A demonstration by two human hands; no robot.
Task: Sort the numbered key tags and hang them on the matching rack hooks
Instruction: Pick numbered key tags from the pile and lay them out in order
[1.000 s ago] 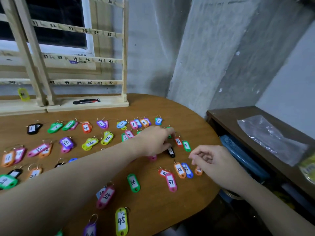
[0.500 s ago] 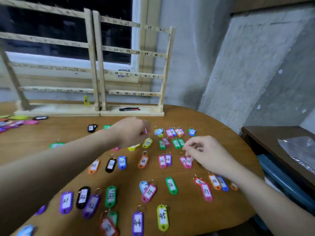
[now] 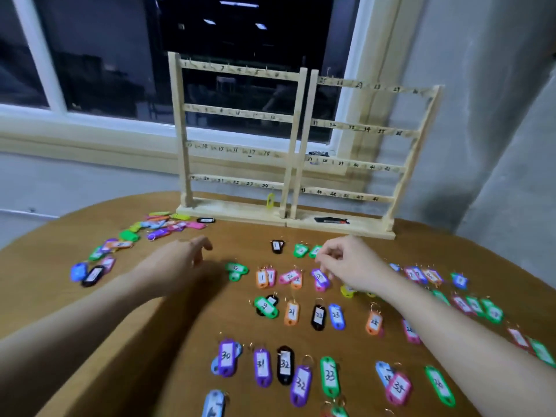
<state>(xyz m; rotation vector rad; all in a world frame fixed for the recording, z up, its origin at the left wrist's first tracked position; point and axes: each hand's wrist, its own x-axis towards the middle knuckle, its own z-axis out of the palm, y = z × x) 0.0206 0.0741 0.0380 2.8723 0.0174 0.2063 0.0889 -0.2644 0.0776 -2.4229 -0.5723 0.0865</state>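
While over tags, both hands.

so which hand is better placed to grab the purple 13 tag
Right. The right hand hovers with its fingertips beside the purple 13 tag, while the left hand sits farther left over bare table.

Purple tags: 30, 31, 32. Black tag: 32. Green tag: 33. Rack rail: 39, 40, 41, 42.
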